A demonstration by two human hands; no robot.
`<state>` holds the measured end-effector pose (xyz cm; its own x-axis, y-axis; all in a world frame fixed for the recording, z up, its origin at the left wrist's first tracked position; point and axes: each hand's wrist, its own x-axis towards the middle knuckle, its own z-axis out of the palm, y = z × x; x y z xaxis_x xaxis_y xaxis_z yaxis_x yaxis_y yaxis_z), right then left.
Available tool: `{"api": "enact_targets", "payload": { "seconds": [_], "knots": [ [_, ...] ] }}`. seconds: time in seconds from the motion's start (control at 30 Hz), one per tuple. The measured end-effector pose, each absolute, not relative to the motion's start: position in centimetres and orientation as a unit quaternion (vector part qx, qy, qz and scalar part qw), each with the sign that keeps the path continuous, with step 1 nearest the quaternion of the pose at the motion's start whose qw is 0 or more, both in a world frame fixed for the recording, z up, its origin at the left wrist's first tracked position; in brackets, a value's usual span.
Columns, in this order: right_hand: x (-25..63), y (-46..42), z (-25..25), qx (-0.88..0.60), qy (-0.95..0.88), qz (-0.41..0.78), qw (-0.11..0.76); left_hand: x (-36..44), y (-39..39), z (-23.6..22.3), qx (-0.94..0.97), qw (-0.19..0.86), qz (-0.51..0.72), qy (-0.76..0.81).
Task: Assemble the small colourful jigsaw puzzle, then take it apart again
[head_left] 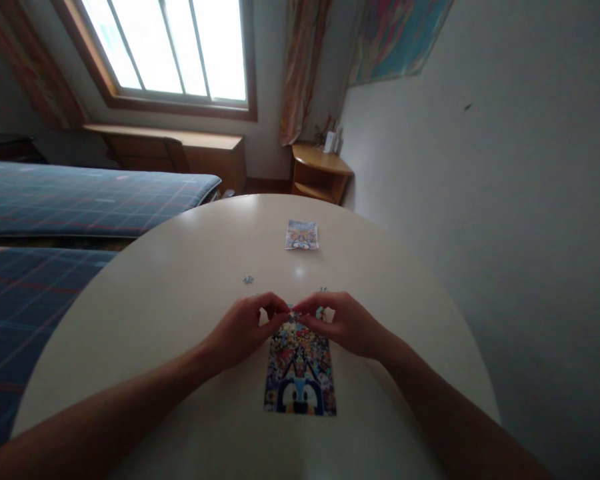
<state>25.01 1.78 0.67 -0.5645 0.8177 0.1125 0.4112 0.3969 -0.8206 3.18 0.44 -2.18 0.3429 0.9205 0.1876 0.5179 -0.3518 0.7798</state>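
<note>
At the far left we see the bed point(95, 200) with its dark plaid cover, and beyond it the wooden desk point(207, 140) under the bright, barred window point(180, 53). The round, pale table point(155, 287) spreads out before us, and on its left half lies a little group of small loose pieces point(249, 280), apart from our hands. Our left hand point(240, 330) reaches in over the table, its fingers bent and the tips of thumb and forefinger drawn close together at the far part of the puzzle point(300, 373). The puzzle lies flat in the middle of the table, between our forearms, crowded with bright figures and with a big blue dog-like face at the end nearest us. Beyond it, well apart, rests the small printed packet point(302, 235). Our right hand point(353, 323) comes in from the other side, fingers bent too, thumb and forefinger tips close together and just beside those of the left; we cannot tell whether either hand grips a piece there. A few more bits point(324, 289) show just beyond our right hand. Farther back stands the wooden corner shelf point(323, 160), with the pale wall point(480, 220) at the right.
</note>
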Motion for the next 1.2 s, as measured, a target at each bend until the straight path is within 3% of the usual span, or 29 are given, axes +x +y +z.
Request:
{"api": "enact_targets", "payload": {
  "seconds": [0.17,0.47,1.2],
  "knots": [
    [26.1,2.3,0.7,-0.406,-0.795,0.388,0.227,3.3,0.4,-2.2,0.789,0.269,0.303,0.462],
    [27.3,2.8,0.8,-0.458,-0.805,0.336,0.169,3.0,0.1,-2.0,0.919,0.158,0.213,0.290],
    [26.6,2.7,0.6,-0.427,-0.840,0.298,0.154,3.1,0.2,-2.0,0.943,0.107,0.182,0.259]
  ]
}}
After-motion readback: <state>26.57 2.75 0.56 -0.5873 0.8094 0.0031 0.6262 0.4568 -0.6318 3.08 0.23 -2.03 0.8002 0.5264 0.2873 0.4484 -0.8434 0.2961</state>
